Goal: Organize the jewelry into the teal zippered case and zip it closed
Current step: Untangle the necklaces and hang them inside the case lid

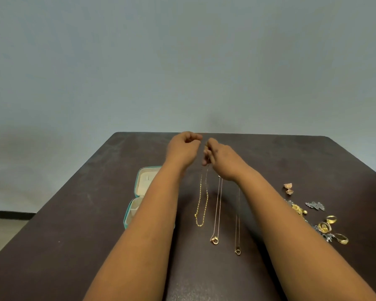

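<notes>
The teal zippered case (136, 193) lies open on the dark table, its cream inside showing, partly hidden behind my left forearm. Both hands are raised over the far middle of the table. My right hand (223, 160) pinches a gold chain (201, 203), which hangs as a loop down to the tabletop. My left hand (183, 148) has curled fingers that pinch the chain's top end right beside the right hand. Two thin necklaces lie flat to the right, one with a rose-gold pendant (214, 240) and one with a small gold pendant (237, 251).
At the right of the table (74, 246) lies a cluster of loose jewelry: gold rings (331, 219), a silver earring piece (315, 205), a rose-gold ornament (288, 188) and a gold piece (297, 208). A plain wall rises behind the table's far edge.
</notes>
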